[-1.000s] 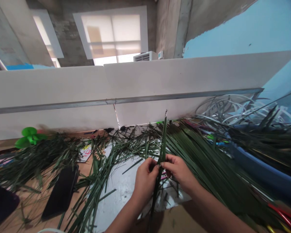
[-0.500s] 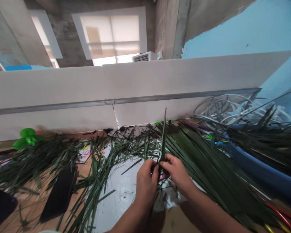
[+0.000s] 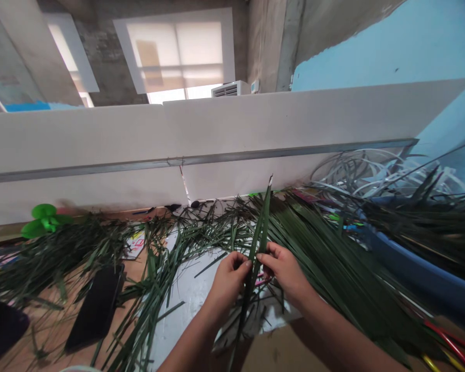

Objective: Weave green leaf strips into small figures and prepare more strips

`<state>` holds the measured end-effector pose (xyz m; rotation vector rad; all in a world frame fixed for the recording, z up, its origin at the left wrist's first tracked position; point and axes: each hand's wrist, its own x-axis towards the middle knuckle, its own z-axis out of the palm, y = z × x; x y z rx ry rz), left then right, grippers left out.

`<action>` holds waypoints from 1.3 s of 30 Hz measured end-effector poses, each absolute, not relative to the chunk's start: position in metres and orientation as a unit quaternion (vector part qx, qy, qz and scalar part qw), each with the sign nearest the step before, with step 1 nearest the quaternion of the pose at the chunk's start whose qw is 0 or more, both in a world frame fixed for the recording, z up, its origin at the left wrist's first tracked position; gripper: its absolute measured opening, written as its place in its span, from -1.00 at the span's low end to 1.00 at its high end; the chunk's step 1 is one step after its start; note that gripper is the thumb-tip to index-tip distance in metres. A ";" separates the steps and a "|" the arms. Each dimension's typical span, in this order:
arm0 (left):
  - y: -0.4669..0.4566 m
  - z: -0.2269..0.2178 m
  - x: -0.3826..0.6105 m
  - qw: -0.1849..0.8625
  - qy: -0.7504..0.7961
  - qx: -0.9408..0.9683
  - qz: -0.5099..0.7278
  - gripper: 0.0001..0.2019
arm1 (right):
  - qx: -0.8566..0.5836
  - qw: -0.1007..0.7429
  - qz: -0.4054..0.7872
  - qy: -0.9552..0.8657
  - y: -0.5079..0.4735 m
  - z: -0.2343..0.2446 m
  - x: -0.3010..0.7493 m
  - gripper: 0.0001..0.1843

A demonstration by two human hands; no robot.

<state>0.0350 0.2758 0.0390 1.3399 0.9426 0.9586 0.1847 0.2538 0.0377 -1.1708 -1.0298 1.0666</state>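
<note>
The left hand (image 3: pixel 228 281) and right hand (image 3: pixel 282 274) both pinch a long green palm leaf (image 3: pixel 262 222). It stands up between them, its tip pointing away toward the white wall (image 3: pixel 101 139).

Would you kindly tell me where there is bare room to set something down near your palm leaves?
The white sheet shows a bare patch beside your left hand, bordered by loose palm strips. A brown surface shows below your right hand. It is crowded to that hand's right, where palm fronds pile toward the blue tub.
</note>
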 end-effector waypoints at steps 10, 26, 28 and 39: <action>0.269 0.040 0.039 0.534 0.423 0.572 0.457 -0.86 | -0.480 0.554 0.525 -0.432 0.249 0.039 0.178 -0.73; 0.271 0.038 0.040 0.559 0.425 0.528 0.477 -0.79 | -0.453 0.563 0.557 -0.409 0.249 0.041 0.180 -0.67; 0.273 0.038 0.040 0.556 0.429 0.526 0.479 -0.76 | -0.451 0.568 0.553 -0.411 0.248 0.042 0.181 -0.66; 0.272 0.043 0.037 0.609 0.429 0.532 0.402 -0.70 | -0.456 0.581 0.516 -0.433 0.252 0.037 0.187 -0.71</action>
